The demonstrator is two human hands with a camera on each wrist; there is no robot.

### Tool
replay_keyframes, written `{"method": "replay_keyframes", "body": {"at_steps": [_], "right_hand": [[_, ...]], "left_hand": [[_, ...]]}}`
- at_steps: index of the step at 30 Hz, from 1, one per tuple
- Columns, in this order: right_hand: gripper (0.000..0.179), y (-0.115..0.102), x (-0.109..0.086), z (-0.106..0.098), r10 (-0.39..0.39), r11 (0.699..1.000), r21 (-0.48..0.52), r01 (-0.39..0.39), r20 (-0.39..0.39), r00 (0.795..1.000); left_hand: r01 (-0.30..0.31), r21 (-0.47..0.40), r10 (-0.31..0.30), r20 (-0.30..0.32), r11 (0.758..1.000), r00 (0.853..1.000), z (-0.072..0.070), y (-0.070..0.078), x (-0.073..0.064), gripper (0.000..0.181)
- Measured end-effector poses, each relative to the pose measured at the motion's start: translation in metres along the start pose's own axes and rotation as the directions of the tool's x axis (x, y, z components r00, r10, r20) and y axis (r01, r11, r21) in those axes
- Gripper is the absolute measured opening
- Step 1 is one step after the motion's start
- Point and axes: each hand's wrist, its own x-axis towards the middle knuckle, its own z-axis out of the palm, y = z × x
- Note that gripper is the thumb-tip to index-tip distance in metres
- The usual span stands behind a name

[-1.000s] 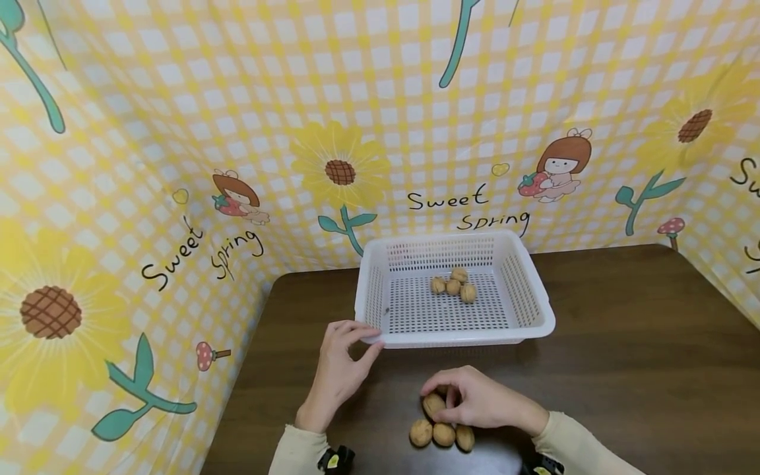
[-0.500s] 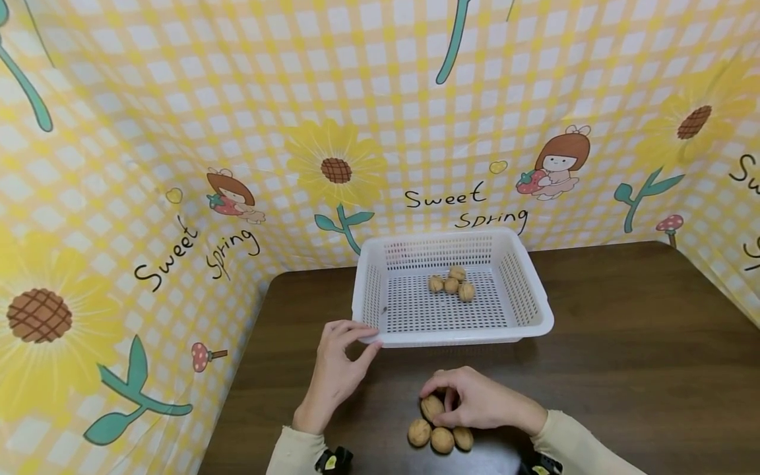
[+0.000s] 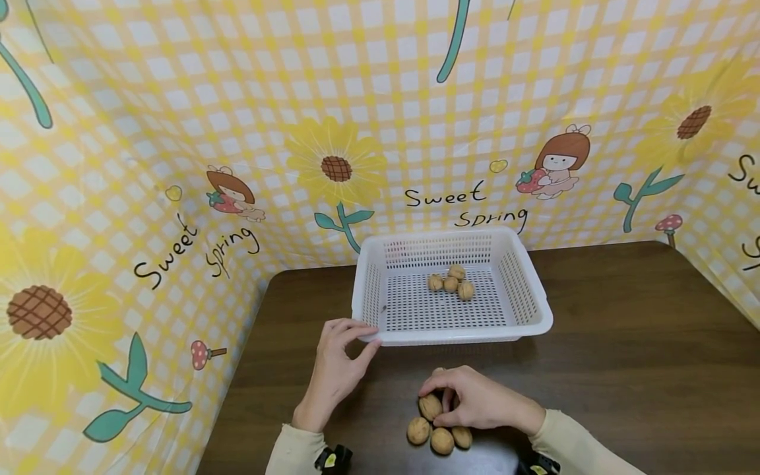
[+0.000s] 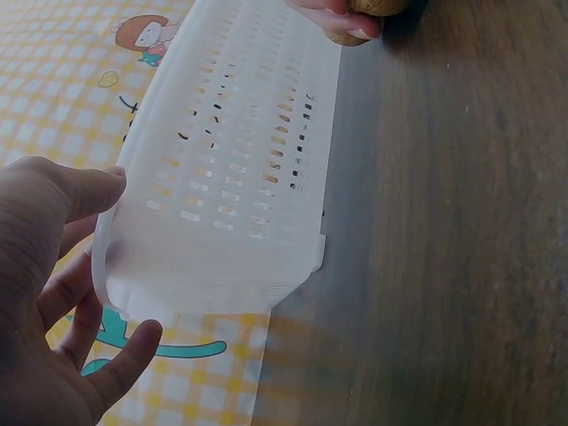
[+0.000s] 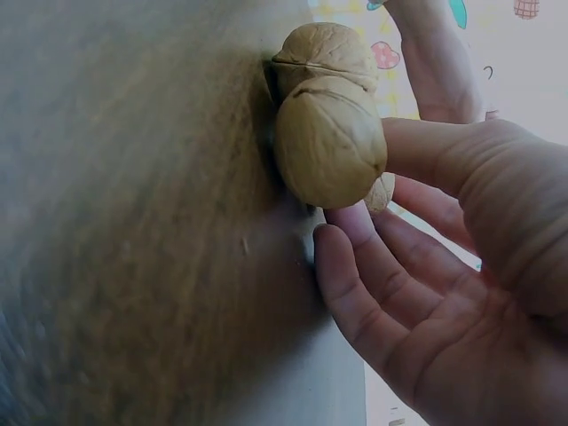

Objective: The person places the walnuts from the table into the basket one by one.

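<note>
My left hand [image 3: 338, 363] is at the near left corner of a white perforated plastic basket [image 3: 451, 336]. Its thumb and fingers pinch the rim, as the left wrist view shows the basket wall [image 4: 222, 177] between them. Low on the table, my right hand [image 3: 475, 398] has its thumb and fingers curled round a walnut [image 3: 430, 407]. Right beside that hand lie several more walnuts [image 3: 442, 441]. From the right wrist, two walnuts [image 5: 330, 142] show large in front, and another is partly hidden behind the thumb.
Several walnuts [image 3: 451, 284] sit in a cluster on the basket's floor. The dark wooden table [image 3: 641, 343] extends to the right. A yellow checked cloth [image 3: 380, 99] with sunflower prints hangs behind and at the sides.
Both hands stay nearly in place. The walnuts by the right hand shift very slightly, and the whole view drifts a little.
</note>
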Motion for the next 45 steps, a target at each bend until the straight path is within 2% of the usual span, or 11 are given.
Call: {"method": "replay_keyframes", "body": {"at_steps": [7,17,20,24,28,38,45], "right_hand": [[0.036,0.000,-0.002,0.001,0.004,1.000,0.002,-0.004,-0.001,1.000],[0.036,-0.005,-0.004,-0.001,0.051,0.999,0.014,-0.051,-0.009,0.999],[0.036,-0.007,-0.004,-0.002,0.047,0.999,0.025,-0.046,-0.017,0.999],[0.035,-0.011,-0.002,-0.006,0.002,1.000,0.004,-0.001,-0.030,1.000],[0.034,-0.019,0.000,-0.014,-0.035,0.999,-0.035,0.033,-0.032,0.999],[0.033,-0.038,0.001,-0.038,-0.031,0.997,-0.065,0.029,-0.021,0.999],[0.037,-0.050,0.001,-0.063,0.022,0.999,-0.046,-0.025,-0.077,0.997]], "left_hand": [[-0.001,0.002,0.001,0.000,1.000,1.000,0.000,0.001,-0.001,0.018],[-0.016,0.007,0.016,-0.010,1.000,1.000,0.001,-0.001,0.000,0.019],[-0.016,0.004,0.016,-0.009,1.000,1.000,0.001,-0.002,-0.001,0.019],[-0.001,-0.007,0.001,-0.006,1.000,1.000,-0.001,-0.002,-0.001,0.019],[0.008,-0.008,-0.008,-0.010,1.000,1.000,-0.004,-0.002,0.001,0.020],[0.002,0.000,-0.002,-0.008,1.000,1.000,-0.003,-0.002,0.001,0.019],[0.002,-0.009,-0.002,-0.002,1.000,1.000,0.000,-0.001,0.001,0.019]]}}
